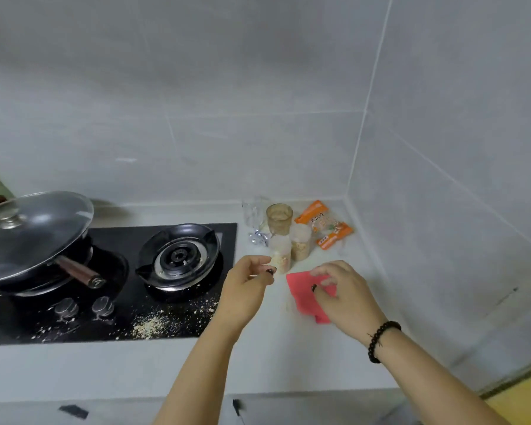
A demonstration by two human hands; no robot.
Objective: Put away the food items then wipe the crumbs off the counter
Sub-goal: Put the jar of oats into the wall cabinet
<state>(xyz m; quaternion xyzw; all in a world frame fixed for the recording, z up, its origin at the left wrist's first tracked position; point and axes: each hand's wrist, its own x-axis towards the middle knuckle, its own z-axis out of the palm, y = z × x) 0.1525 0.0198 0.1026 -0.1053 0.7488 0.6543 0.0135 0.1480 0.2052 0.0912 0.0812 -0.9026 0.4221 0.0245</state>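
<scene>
Crumbs [154,325] lay scattered on the near stovetop [111,317]. The right hand [344,297] pinched a red cloth [304,289] on the counter [258,363]; the left hand [247,286] hovered loosely curled, holding nothing. Farther back stood jars [281,256] and an orange packet [325,223].

Stove left, food cluster in the back corner

Pan [34,240] sits on the stove [111,286] at left; crumbs [154,325] lie along its front; jars [288,250] stand right of it, packet [324,223] behind them, cloth [304,292] on the counter [258,363] in front
</scene>
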